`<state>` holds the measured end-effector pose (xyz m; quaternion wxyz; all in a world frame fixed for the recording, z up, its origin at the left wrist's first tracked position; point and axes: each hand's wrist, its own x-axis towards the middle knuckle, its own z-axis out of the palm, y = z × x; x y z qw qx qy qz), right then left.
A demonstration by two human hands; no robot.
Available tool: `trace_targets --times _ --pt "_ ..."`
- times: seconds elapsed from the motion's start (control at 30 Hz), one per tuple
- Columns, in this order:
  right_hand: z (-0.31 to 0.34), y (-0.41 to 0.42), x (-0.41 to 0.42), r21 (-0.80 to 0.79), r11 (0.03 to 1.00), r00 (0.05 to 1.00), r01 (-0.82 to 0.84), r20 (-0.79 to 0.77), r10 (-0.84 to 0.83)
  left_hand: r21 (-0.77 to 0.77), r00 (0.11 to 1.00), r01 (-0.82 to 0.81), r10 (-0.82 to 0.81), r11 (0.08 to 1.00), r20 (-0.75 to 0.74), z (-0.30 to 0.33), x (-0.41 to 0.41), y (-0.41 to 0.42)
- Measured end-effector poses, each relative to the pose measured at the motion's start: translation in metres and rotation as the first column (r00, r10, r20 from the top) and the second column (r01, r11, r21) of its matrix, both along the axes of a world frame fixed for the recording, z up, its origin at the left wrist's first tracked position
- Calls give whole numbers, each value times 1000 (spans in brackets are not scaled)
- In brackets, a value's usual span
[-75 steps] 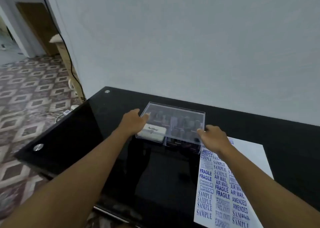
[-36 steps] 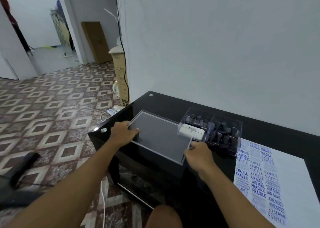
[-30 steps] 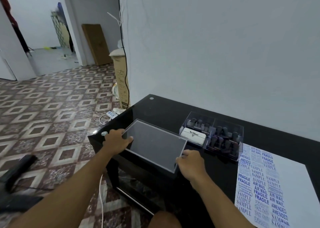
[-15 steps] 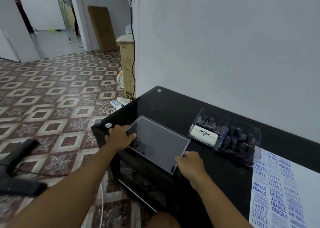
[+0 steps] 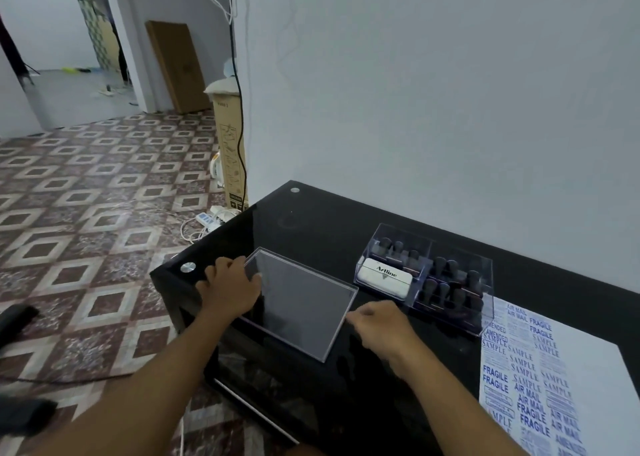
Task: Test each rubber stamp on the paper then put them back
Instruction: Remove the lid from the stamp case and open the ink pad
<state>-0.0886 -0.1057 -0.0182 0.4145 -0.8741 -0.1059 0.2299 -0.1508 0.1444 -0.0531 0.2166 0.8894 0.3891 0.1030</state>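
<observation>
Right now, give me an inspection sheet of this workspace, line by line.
Surface: black glass table, glossy, against a white wall.
Job's things: clear stamp box, uncovered, holding dark-handled stamps and a white Artline ink pad; clear lid lying flat beside it; paper covered with blue test prints.
Clutter: nothing seen on the table.
Hands: left hand resting on the lid's left edge; right hand at its right corner.
Cables: black cable down the wall; white power strip on the floor.
Surroundings: patterned tile floor, cardboard boxes.
</observation>
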Motion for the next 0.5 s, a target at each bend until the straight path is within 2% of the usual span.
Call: trace_targets --times 0.1,0.27,0.4,0.5 --pt "21 -16 23 -8 999 995 33 100 -32 65 976 172 -179 983 126 10 23 -32" --pt "49 -29 69 -56 994 971 98 223 -84 55 846 481 -479 875 234 18 65 -92" --pt "58 -25 95 -131 986 982 103 173 -80 83 777 593 -596 801 200 18 92 -125" --pt "55 -23 103 -218 975 996 46 83 -28 87 769 616 -622 783 147 16 101 -137"
